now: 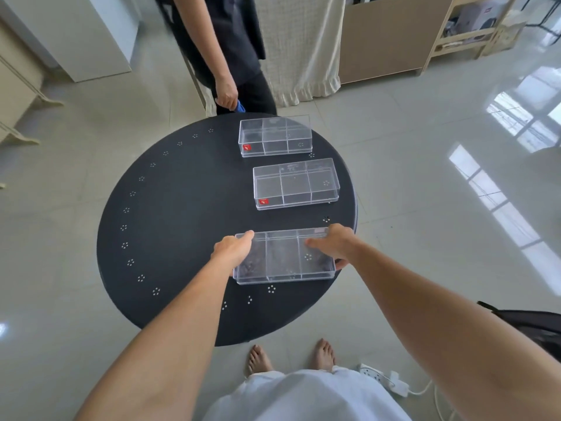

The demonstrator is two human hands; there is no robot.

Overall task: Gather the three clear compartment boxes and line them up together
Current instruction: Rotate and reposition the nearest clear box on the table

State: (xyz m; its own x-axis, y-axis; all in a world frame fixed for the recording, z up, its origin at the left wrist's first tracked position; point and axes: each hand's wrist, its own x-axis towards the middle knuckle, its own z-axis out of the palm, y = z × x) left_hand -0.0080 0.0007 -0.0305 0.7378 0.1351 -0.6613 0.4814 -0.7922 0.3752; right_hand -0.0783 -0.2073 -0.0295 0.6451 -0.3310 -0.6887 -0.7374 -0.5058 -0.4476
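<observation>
— At the near edge of the round black table (170, 208), what have we got hold of?

— We clamp the nearest clear box (283, 258) from both ends: our left hand (232, 247) on its left wall, our right hand (337, 243) on its right.

— And the other two?

— Farther back on the right half, the middle box (296, 183) and the far box (274, 135) lie apart, each with a red sticker at its near left corner.

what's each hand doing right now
Left hand: gripping the left end of the nearest clear box.
Right hand: gripping its right end.
</observation>
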